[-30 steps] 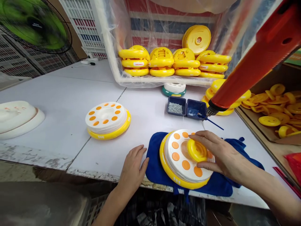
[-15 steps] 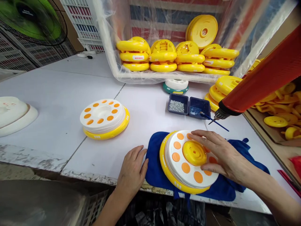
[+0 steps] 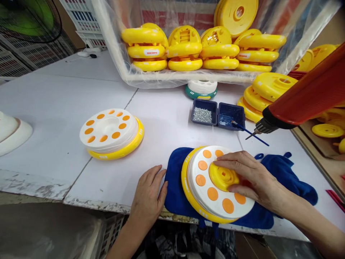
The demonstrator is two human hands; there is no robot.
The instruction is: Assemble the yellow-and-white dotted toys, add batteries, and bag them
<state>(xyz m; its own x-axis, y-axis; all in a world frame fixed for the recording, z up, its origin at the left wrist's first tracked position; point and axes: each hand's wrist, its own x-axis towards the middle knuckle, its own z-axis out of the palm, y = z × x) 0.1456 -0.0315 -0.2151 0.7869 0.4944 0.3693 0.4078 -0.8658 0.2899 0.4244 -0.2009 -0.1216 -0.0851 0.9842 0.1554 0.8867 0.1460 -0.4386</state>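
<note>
Head view: right hand (image 3: 250,176) is over the middle of the white disc (image 3: 207,187), with forefinger and thumb closed around the yellow cap (image 3: 222,177) that sits at the disc's centre. The disc has a ring of orange dots on top and a yellow rim underneath. It lies on a blue cloth (image 3: 285,176) at the near edge of the bench (image 3: 167,118), tilted slightly toward the camera. Left hand (image 3: 149,194) is open, palm flat on the bench and holding nothing, with its fingertips right at the cloth's left edge, just beside the disc. A red power screwdriver (image 3: 304,100) hangs in from the right. Its bit points down-left above the bench, behind the right hand and apart from it. Next to the bit are a thin blue stick (image 3: 252,132) and a dark blue two-compartment tray (image 3: 218,116), with small screws in the left compartment. A second dotted disc (image 3: 110,131) sits well off to the left on the bench. A white part (image 3: 10,131) is at the far left edge. At the back is a plastic-lined crate (image 3: 118,61) holding stacked yellow discs (image 3: 185,50), with a small white-and-teal disc (image 3: 201,89) in front of it. More loose yellow discs (image 3: 266,90) are stacked at the right.
</note>
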